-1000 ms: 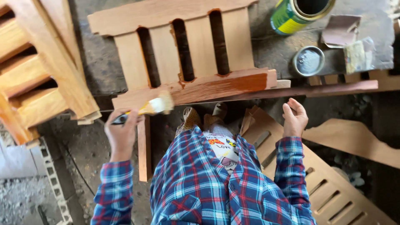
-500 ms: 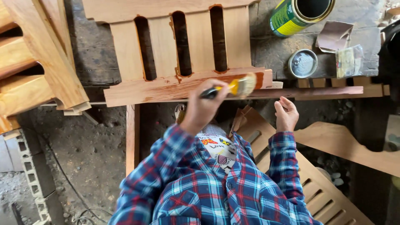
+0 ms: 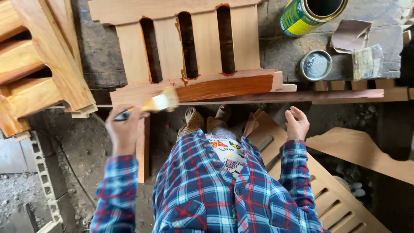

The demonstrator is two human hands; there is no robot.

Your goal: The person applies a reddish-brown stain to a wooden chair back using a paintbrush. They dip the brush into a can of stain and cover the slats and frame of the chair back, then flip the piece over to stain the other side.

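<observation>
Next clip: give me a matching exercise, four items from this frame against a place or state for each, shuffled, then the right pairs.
Things:
1. paintbrush
2. open can
3. round lid
4. right hand

Places or states:
A. lying flat beside folded sandpaper
B. empty, fingers loosely curled
C. held in the left hand, bristles on the rail's front edge
D. top right, green and yellow side

Pairs: 1-C, 2-D, 3-A, 4-B
</observation>
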